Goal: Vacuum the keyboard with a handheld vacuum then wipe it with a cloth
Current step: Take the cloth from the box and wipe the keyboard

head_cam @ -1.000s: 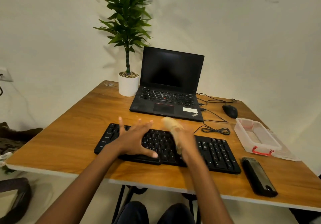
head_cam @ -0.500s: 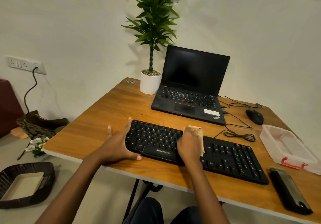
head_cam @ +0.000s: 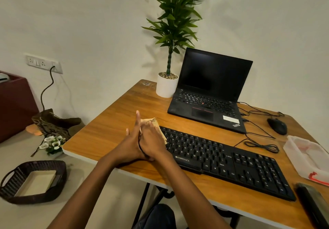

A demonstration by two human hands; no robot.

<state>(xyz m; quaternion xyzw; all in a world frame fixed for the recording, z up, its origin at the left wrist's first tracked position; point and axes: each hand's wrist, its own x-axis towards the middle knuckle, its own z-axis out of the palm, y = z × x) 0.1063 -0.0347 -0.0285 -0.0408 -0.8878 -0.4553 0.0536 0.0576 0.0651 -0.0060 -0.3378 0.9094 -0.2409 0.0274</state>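
- Our right hand (head_cam: 154, 142) grips the crumpled beige cloth (head_cam: 151, 122) on the left end of the black keyboard (head_cam: 227, 161), so we judge the wiping is underway.
- Our left hand (head_cam: 130, 140) stands beside it with straight fingers and holds nothing, probably to steady that end.
- The long black handheld vacuum (head_cam: 310, 205) lies near the right edge of the wooden table (head_cam: 110, 127).

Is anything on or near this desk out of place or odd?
A small bunch of white flowers lies on the floor beside the table, an odd place for it. On the table nothing looks spilled.
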